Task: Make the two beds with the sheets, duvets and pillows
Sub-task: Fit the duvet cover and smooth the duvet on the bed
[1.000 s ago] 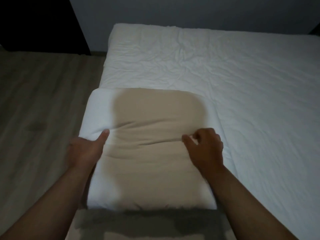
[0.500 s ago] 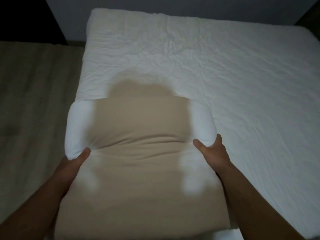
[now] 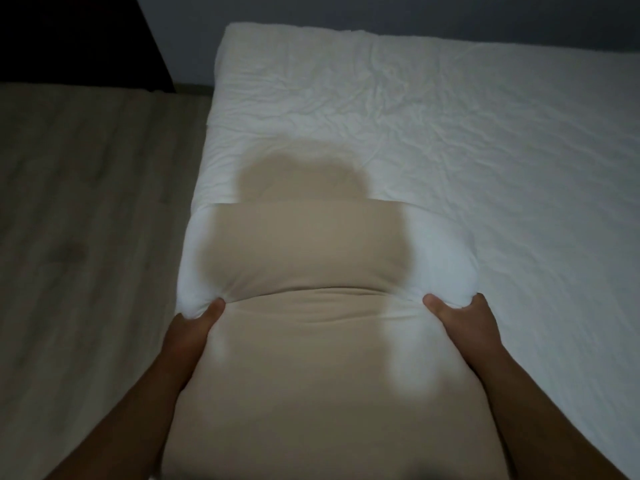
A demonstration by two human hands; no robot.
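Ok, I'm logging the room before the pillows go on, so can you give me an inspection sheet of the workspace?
Surface: bed covered by a white, wrinkled sheet.
Job's things: pillow at the bed's near end, pinched in at both sides, shadow across its middle; no duvet seen.
Clutter: nothing seen.
Hands: left hand and right hand each grip one side of the pillow, thumbs on top.
Cables: nothing seen.
Surroundings: wood floor left of the bed; grey wall behind it.

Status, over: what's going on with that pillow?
Left grip, right grip each hold a pillow side. Pillow at near end of bed. Sheet ahead wrinkled.
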